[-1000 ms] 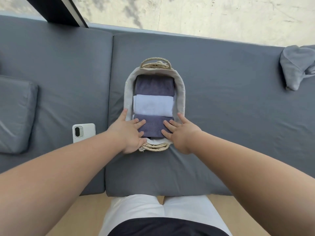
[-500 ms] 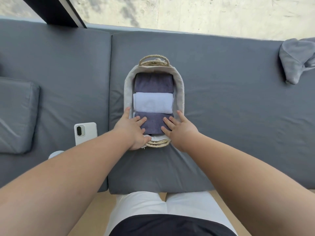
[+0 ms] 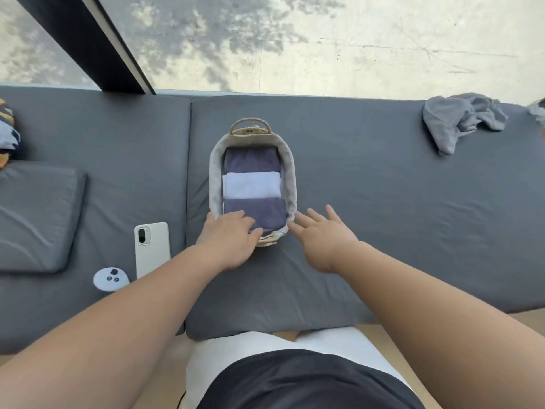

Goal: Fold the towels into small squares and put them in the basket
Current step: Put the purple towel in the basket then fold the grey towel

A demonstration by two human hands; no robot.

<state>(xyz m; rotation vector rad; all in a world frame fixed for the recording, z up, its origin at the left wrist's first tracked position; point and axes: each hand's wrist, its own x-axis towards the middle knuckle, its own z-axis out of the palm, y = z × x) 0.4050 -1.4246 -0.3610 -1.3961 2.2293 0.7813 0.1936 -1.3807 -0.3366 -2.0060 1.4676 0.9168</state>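
Seen from the head looking down: a person's lap sits at 6 o'clock, and both bare arms reach forward over a grey seat cushion.

The left hand lies flat, fingers fairly straight, on the near end of the nearest purple towel, probably to press it level in its slot. The right hand is spread wide and holds nothing. It sits just beside the near right corner of the basket, and whether a fingertip touches the rim cannot be made out.

The lined basket stands at 12 o'clock and holds three folded towels in a row. Beyond the nearest comes a white towel, then a far purple towel, all packed tight so they keep their folds.

At 10 o'clock, well apart from the basket, lie a white phone and a small white controller.

At 2 o'clock, far off, a crumpled grey towel lies unfolded, likely the next one to fold.

The left hand hides the basket's near handle. A patterned object at 9 o'clock is cut off by the frame's edge.
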